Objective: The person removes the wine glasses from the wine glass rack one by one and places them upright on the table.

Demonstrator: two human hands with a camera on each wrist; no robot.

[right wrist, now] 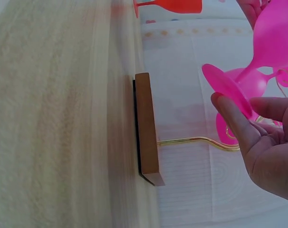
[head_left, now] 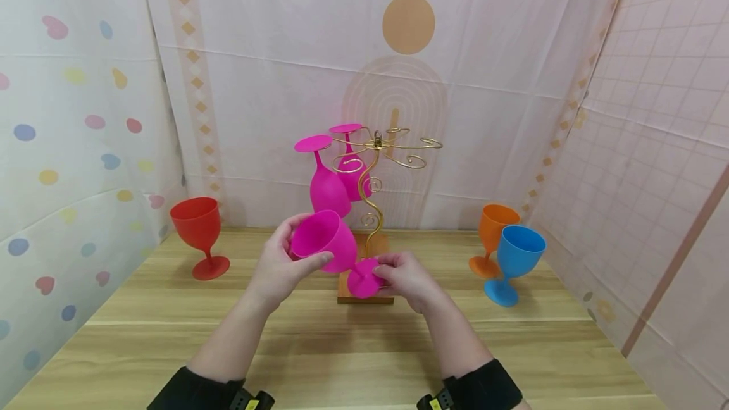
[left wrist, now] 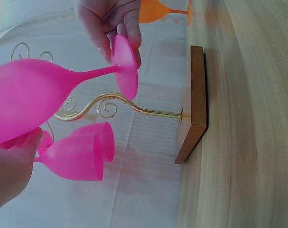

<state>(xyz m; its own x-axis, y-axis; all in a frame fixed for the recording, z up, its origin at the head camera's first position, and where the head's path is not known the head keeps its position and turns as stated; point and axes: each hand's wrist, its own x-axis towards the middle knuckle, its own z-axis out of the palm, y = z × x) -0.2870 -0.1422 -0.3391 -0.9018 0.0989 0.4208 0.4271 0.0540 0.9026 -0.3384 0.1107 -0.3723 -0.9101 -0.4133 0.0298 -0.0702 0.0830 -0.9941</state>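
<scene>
A pink goblet (head_left: 336, 242) is held between both hands in front of the gold wire rack, its mouth tilted toward the head camera. My left hand (head_left: 283, 264) grips the bowl, thumb on the near side and fingers behind. With thumb and fingers my right hand (head_left: 407, 278) pinches the rim of its round foot (left wrist: 125, 66). Behind, the gold rack (head_left: 373, 207) rises on a curved stem from a wooden base (right wrist: 147, 128). Two more pink goblets hang upside down by their feet from its left arms, one nearer (head_left: 329, 188) and one farther (head_left: 354, 176).
On the wooden table (head_left: 307, 359), a red goblet (head_left: 196, 226) stands upright at the left. An orange goblet (head_left: 493, 233) and a blue goblet (head_left: 517, 255) stand close together at the right. Patterned curtains (head_left: 273, 112) hang behind and along both sides.
</scene>
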